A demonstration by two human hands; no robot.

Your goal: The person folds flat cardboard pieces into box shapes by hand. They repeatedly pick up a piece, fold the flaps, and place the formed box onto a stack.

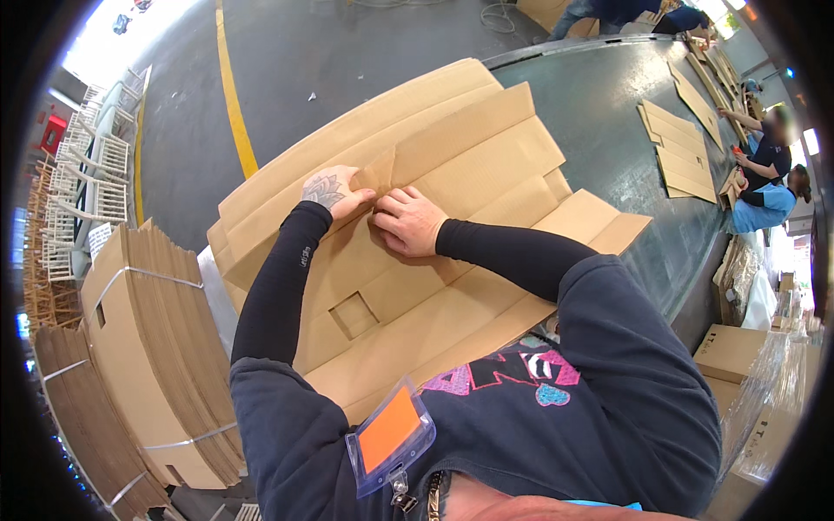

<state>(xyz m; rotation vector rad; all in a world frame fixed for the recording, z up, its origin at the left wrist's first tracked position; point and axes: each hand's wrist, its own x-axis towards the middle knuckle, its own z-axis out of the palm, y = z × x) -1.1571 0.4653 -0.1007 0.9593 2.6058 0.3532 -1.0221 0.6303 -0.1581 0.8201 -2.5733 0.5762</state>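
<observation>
A large flattened cardboard box [417, 295] lies in front of me, with crease lines, folded-up edges and a small rectangular cut-out mark [354, 314] near its lower left. Close to its middle, both hands meet at a raised cardboard flap [377, 172]. My left hand [337, 187], tattooed on its back, pinches the flap's left side with thumb and fingers. Beside it, my right hand [410, 220] has its fingers curled against the cardboard at the flap's base, the fingertips partly hidden. More cardboard [347, 130] extends beneath and behind this sheet.
Strapped stacks of flat cardboard [156, 347] stand at my left. The green work surface [599, 113] runs to the right, with loose cardboard sheets [682, 148] on it. Co-workers [769, 174] are at its far right side. Wrapped boxes [738, 365] sit at lower right.
</observation>
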